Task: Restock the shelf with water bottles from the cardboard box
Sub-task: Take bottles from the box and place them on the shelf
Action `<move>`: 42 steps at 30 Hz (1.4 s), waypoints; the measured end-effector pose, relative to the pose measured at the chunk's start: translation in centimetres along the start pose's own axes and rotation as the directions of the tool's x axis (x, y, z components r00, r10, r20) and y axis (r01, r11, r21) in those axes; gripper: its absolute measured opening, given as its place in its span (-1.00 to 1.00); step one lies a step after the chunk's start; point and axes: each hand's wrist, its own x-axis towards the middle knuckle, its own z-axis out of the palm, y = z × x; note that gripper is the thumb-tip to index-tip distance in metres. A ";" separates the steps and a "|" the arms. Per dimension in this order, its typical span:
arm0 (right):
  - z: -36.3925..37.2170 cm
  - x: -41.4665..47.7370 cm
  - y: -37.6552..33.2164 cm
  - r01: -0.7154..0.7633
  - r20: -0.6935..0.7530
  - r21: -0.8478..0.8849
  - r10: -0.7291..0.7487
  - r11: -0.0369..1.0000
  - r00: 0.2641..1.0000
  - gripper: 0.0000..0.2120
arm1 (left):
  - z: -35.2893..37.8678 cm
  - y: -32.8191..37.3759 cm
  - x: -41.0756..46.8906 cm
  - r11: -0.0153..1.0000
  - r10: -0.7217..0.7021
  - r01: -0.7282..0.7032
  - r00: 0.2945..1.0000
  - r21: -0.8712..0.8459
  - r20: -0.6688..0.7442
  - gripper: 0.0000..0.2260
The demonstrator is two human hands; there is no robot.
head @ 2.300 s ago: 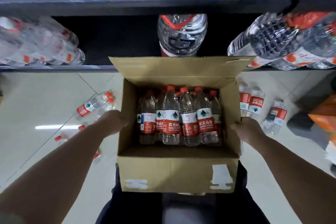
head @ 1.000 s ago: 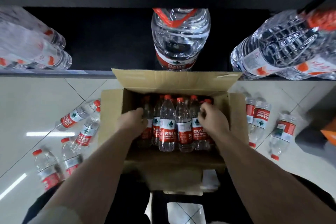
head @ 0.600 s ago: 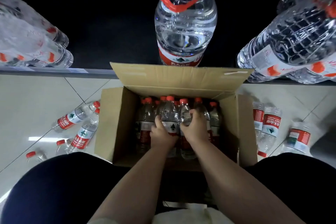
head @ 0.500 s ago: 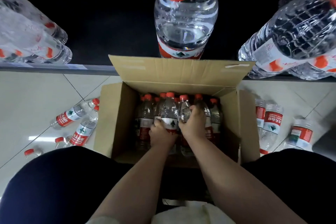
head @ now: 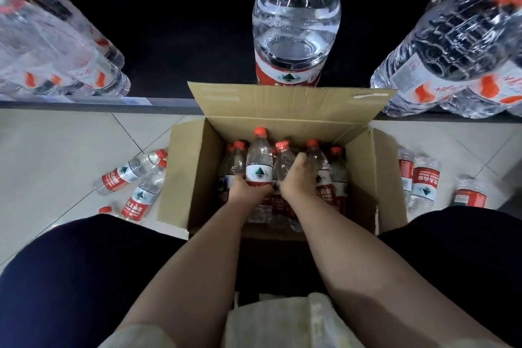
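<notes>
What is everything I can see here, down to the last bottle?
cardboard box: one, brown, open on the floor before the shelf
small bottles: at least five, clear with red caps, upright in the box
raised bottle: one of them, higher than the rest
floor bottles: two lying left of the box plus a third's cap; three more on the right
large jug: one, clear, red handle, on the shelf behind the box
wrapped packs: clear, orange marks, shelf left and right
shelf: one, dark
floor: pale tiles
knees: two, dark cloth, either side
left hand: grips the raised bottle
right hand: grips a neighbouring bottle
</notes>
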 end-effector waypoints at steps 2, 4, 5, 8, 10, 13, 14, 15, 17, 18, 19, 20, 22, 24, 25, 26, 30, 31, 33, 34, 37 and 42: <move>-0.3 -0.8 0.3 0.029 0.041 0.129 -0.035 0.991 0.999 -0.38 | -0.5 0.4 -0.8 1.000 0.008 -0.008 1.000 -0.026 0.008 -0.48; -1.7 -1.3 0.8 0.077 0.085 0.249 -0.101 0.966 0.991 -0.31 | -1.0 1.1 -2.1 0.997 0.035 -0.033 0.999 -0.068 0.024 -0.58; -3.0 -1.6 0.8 0.082 0.098 0.311 -0.118 0.947 0.988 -0.29 | -1.3 1.5 -2.8 0.994 0.053 -0.050 0.998 -0.093 0.033 -0.61; -8.3 -2.8 0.0 0.029 0.125 0.478 -0.100 0.878 0.987 -0.29 | -2.6 2.6 -5.2 0.982 0.133 -0.125 0.990 -0.140 0.055 -0.54; -12.1 -3.6 -1.0 0.037 0.115 0.582 -0.127 0.812 0.985 -0.28 | -3.6 3.7 -7.1 0.966 0.191 -0.175 0.979 -0.188 0.072 -0.52; -17.3 -5.4 -2.4 0.078 0.107 0.706 -0.215 0.703 0.971 -0.20 | -5.5 6.2 -10.4 0.929 0.268 -0.230 0.959 -0.291 0.098 -0.53; -19.0 -6.2 -2.8 0.092 0.099 0.737 -0.243 0.669 0.965 -0.22 | -6.2 7.1 -11.4 0.911 0.304 -0.257 0.947 -0.323 0.105 -0.52; -20.7 -7.1 -3.2 0.118 0.078 0.769 -0.276 0.628 0.958 -0.28 | -6.8 8.0 -12.5 0.895 0.332 -0.276 0.937 -0.351 0.108 -0.50; -23.8 -9.1 -3.9 0.173 0.020 0.843 -0.350 0.510 0.936 -0.39 | -7.9 9.7 -14.6 0.862 0.386 -0.319 0.917 -0.393 0.104 -0.55; -25.2 -10.2 -4.1 0.189 -0.009 0.873 -0.373 0.449 0.928 -0.47 | -8.4 10.5 -15.6 0.845 0.423 -0.354 0.901 -0.401 0.095 -0.63; -26.5 -11.4 -4.4 0.200 -0.035 0.899 -0.392 0.389 0.919 -0.56 | -9.0 11.3 -16.8 0.824 0.463 -0.390 0.882 -0.410 0.092 -0.73; -27.6 -12.4 -4.5 0.209 -0.060 0.917 -0.403 0.338 0.913 -0.66 | -9.4 12.0 -17.8 0.803 0.501 -0.425 0.861 -0.418 0.087 -0.80; -29.8 -14.5 -4.6 0.237 -0.108 0.939 -0.443 0.248 0.890 -0.78 | -10.2 13.4 -19.8 0.755 0.569 -0.483 0.819 -0.444 0.075 -0.81; -31.7 -16.2 -4.9 0.282 -0.169 0.943 -0.476 0.175 0.863 -0.85 | -10.8 14.7 -21.4 0.721 0.611 -0.519 0.788 -0.459 0.070 -0.76; -32.6 -16.9 -5.0 0.299 -0.203 0.944 -0.469 0.140 0.859 -0.90 | -11.0 15.2 -22.3 0.711 0.629 -0.535 0.774 -0.457 0.072 -0.75; -33.4 -17.3 -5.1 0.307 -0.228 0.945 -0.454 0.108 0.862 -0.91 | -11.1 15.8 -23.0 0.694 0.658 -0.563 0.749 -0.450 0.077 -0.75; -35.8 -19.1 -5.3 0.355 -0.283 0.931 -0.441 0.089 0.852 -0.88 | -11.2 17.5 -26.6 0.642 0.719 -0.602 0.688 -0.475 0.099 -0.82; -36.0 -19.4 -5.2 0.359 -0.282 0.928 -0.444 0.097 0.850 -0.86 | -11.2 17.8 -27.4 0.636 0.722 -0.584 0.681 -0.504 0.121 -0.84; -36.8 -20.0 -5.2 0.366 -0.279 0.923 -0.448 0.120 0.850 -0.87 | -10.8 18.4 -28.5 0.638 0.718 -0.544 0.676 -0.545 0.165 -0.81; -37.1 -20.2 -5.1 0.368 -0.273 0.920 -0.456 0.133 0.847 -0.88 | -10.6 18.5 -29.1 0.637 0.720 -0.539 0.672 -0.550 0.175 -0.74; -37.2 -20.2 -4.8 0.372 -0.268 0.916 -0.463 0.150 0.845 -0.80 | -10.1 18.9 -29.1 0.623 0.741 -0.556 0.644 -0.551 0.188 -0.50; -35.8 -19.3 -5.1 0.326 -0.249 0.938 -0.420 0.120 0.872 -0.73 | -9.3 18.5 -28.6 0.630 0.747 -0.522 0.609 -0.575 0.266 -0.63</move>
